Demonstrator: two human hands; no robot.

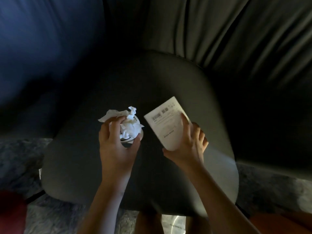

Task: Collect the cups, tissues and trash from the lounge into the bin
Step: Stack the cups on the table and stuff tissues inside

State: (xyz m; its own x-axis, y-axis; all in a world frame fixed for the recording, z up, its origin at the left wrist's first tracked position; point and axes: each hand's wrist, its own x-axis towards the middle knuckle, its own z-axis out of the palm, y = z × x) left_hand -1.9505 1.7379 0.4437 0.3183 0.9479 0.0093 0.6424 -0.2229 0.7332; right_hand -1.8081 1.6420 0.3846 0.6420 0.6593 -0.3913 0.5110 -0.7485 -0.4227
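Note:
A white cup (133,139) stuffed with crumpled white tissues (129,124) is gripped by my left hand (116,141) above a dark rounded seat (168,85). The tissues bulge out over the cup's rim. To the right, my right hand (189,142) holds a flat white printed packet (166,124) by its lower end, tilted with its far corner up. The two hands are a short gap apart. No bin is in view.
Dark pleated curtains (236,34) hang at the back right, and a blue cushion or sofa back (42,39) fills the left. A grey shaggy rug (270,188) lies under the seat. Something red (10,213) sits at the bottom left.

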